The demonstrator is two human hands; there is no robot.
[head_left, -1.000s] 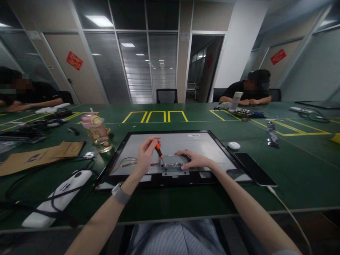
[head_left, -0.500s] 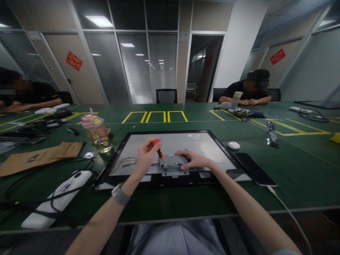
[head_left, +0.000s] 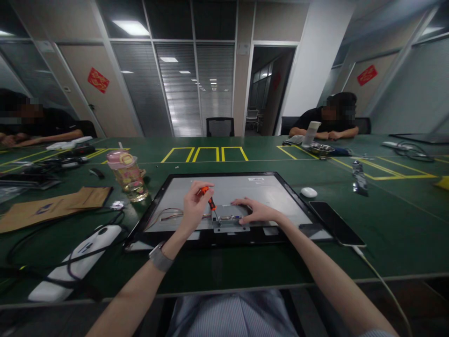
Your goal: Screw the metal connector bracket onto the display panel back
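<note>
A flat display panel [head_left: 287, 201] with a grey metal back and black frame lies on the green table in front of me. My left hand [head_left: 194, 203] is closed around the orange and black handle of a screwdriver [head_left: 211, 201]. The screwdriver slants down, its tip at the left part of a metal bracket [head_left: 229, 229] with connector ports. My right hand [head_left: 257, 210] rests with fingers spread over the bracket's right side, thumb near the blue port, holding nothing. Thin wires [head_left: 171, 213] run along the panel, left of the bracket.
Left of the panel stand a pink-lidded bottle [head_left: 128, 175], a brown paper bag [head_left: 56, 208] and a white power strip [head_left: 77, 262] with black cables. To the right lie a phone [head_left: 336, 223] on a cable and a white case [head_left: 309, 192]. Two people sit across the table.
My left hand has shifted very slightly around the screwdriver handle, which stays at the same spot on the bracket. My right hand has not visibly moved.
</note>
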